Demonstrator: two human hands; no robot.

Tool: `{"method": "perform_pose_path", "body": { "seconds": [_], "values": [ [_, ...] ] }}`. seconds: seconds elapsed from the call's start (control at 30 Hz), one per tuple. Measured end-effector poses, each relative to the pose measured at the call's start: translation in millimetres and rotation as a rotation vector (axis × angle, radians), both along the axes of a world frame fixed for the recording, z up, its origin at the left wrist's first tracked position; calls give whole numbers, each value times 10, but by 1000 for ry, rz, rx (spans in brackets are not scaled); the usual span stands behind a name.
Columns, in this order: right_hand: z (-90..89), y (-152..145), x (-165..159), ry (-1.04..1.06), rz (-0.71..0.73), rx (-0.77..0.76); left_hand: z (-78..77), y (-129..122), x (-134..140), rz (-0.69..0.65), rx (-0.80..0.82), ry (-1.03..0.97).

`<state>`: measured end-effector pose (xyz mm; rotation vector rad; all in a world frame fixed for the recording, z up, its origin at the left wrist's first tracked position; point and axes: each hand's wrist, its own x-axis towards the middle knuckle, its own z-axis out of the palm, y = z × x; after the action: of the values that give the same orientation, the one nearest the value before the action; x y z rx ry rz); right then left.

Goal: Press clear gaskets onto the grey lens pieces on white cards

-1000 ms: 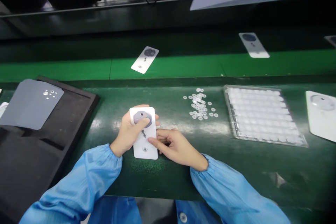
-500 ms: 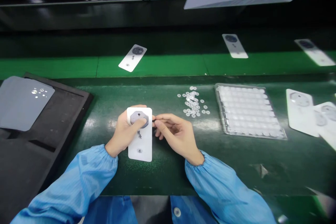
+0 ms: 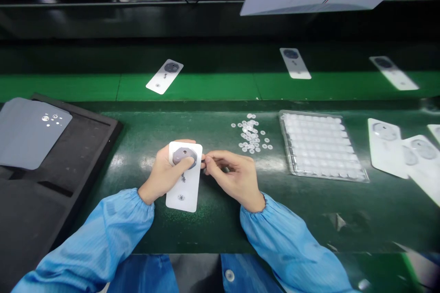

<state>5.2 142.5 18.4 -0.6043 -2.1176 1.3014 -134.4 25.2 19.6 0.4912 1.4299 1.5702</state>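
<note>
My left hand [image 3: 164,175] is closed on a white phone-shaped panel [image 3: 184,192], its thumb pressed on the dark round camera area near the top. The panel is held nearly upright in view, with dark markings below the camera area. Just off its right edge, my right hand [image 3: 233,171] is closed in a pinch, thumb against forefinger. Whatever sits between those fingertips is too small to make out. To the right of the hands lies a loose heap of small clear round discs [image 3: 250,135] on the green bench [image 3: 220,219].
A clear tray [image 3: 323,146] with rows of white round pieces stands right of the discs. White panels [image 3: 383,146] lie at the far right. More panels [image 3: 165,76] rest on the green belt [image 3: 213,87] behind. A grey sheet [image 3: 30,135] lies on a black tray [image 3: 41,219] at left.
The panels on the belt have shifted left in view. The held panel has tilted slightly, and my right fingers have drawn closer together at its edge.
</note>
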Motion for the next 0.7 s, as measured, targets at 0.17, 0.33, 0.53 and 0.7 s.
{"method": "perform_pose_path", "body": {
  "seconds": [0.17,0.33,0.53,0.7],
  "values": [
    [19,20,-2,18,-43,41,-12,1,9,-14,5,-10],
    [5,106,31,-8,-39,-105,-8,3,15,-26,57,-189],
    [-26,147,37,-48,62,-182,-6,12,9,3,19,-166],
    [-10,39,22,24,61,-266,-34,1,-2,37,-19,-21]
  ]
}}
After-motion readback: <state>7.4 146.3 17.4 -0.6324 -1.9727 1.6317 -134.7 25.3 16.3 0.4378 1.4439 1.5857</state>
